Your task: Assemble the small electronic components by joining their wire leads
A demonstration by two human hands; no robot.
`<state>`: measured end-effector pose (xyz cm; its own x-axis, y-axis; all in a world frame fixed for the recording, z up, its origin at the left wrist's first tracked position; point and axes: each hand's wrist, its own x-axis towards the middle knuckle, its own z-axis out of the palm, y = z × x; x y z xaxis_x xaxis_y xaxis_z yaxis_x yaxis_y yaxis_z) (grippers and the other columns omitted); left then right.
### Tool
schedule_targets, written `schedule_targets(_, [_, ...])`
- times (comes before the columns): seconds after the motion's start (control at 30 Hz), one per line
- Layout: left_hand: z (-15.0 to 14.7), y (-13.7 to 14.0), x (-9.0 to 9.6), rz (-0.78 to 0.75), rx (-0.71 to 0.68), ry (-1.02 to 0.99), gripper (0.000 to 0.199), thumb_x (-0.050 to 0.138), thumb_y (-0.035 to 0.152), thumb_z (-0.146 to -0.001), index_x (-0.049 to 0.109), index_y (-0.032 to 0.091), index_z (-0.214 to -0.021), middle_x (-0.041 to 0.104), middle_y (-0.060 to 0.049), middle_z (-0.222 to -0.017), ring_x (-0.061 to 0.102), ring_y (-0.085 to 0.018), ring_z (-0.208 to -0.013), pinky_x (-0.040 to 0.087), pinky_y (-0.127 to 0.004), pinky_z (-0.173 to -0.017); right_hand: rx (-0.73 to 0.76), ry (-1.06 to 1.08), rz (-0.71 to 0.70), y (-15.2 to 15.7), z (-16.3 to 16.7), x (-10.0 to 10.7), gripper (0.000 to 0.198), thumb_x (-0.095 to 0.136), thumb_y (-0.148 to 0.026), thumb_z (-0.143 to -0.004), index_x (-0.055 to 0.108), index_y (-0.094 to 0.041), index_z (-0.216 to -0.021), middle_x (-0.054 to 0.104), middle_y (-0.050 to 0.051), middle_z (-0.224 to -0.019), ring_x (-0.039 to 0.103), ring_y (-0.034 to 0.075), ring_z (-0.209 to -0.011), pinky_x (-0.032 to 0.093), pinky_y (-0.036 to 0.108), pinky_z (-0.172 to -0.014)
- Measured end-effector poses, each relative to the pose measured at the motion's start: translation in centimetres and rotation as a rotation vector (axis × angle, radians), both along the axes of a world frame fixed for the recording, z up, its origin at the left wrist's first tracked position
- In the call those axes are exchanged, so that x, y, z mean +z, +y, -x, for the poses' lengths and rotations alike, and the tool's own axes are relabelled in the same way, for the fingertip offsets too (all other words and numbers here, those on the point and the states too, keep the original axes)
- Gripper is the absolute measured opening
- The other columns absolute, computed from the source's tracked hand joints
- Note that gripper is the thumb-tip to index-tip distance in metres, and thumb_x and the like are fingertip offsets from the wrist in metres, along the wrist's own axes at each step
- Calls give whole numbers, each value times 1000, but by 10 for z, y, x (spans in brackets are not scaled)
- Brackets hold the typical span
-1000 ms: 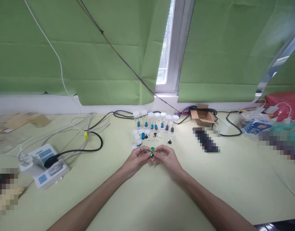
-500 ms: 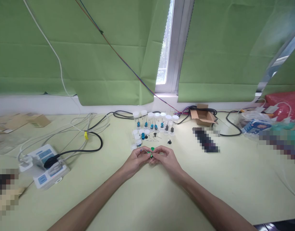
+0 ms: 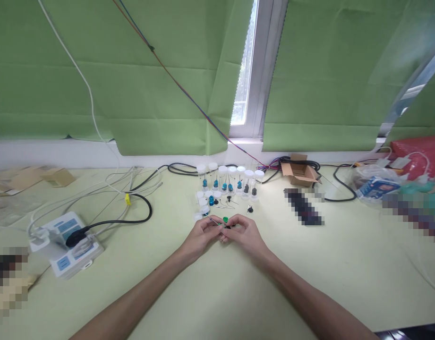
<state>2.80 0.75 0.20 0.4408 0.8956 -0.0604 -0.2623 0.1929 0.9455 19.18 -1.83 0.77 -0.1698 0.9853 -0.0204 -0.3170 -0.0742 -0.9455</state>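
Between the two hands, low over the middle of the worktop (image 3: 238, 293), sits a small green part (image 3: 225, 225) with a thin metal pin (image 3: 213, 220) slanting up and to the left from it. The left hand (image 3: 202, 233) has its fingertips pinched together in a narrow grip on the pin and part; the right hand (image 3: 244, 231) meets it from the other side, fingers curled tight on the same small part. Exactly how the pin joins the part is too small to tell.

Just beyond the hands lie loose white caps (image 3: 202, 202) and a few small dark and blue pieces on the worktop. Behind these stands a row of clear vials (image 3: 230, 179) with white lids, holding blue and dark pieces. Farther back, black cables (image 3: 182, 168) run along the wall beside an open cardboard box (image 3: 300, 173). Well to the left, a white power strip (image 3: 66, 243) carries a black plug. Green blinds (image 3: 132, 71) hang behind everything.
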Motion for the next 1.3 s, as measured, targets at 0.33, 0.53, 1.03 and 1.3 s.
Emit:
schedule_targets(0.33, [0, 0, 4, 17, -8, -15, 20, 73, 30, -81, 65, 14, -90, 66, -3, -72, 63, -15, -68, 48, -28, -68, -65, -72, -134, 1, 2, -3, 31, 79, -37, -69, 55, -19, -77, 64, -1, -62, 69, 19, -60, 57, 33, -63])
schedule_targets(0.53, [1, 1, 1, 26, -18, -28, 21, 73, 30, -80, 65, 14, -91, 66, -3, -72, 62, -15, -66, 48, -27, -66, -59, -74, -166, -2, 3, -3, 25, 75, -33, -73, 54, -20, -79, 63, -1, -64, 67, 18, -61, 55, 31, -61])
schedule_targets(1.03, [7, 4, -1, 66, -109, -52, 18, 72, 24, -81, 66, 15, -95, 67, -5, -75, 63, -16, -72, 45, -26, -67, -38, 6, -161, 0, 1, 2, 28, 78, -32, -71, 53, -21, -77, 60, -4, -60, 63, 16, -60, 50, 30, -60])
schedule_targets(1.3, [8, 6, -3, 102, -102, -84, 18, 74, 24, -80, 67, 14, -93, 67, -5, -79, 64, -16, -75, 47, -29, -73, -55, 38, -136, -1, 3, 4, 29, 79, -32, -68, 53, -21, -75, 58, -4, -59, 61, 16, -58, 48, 30, -59])
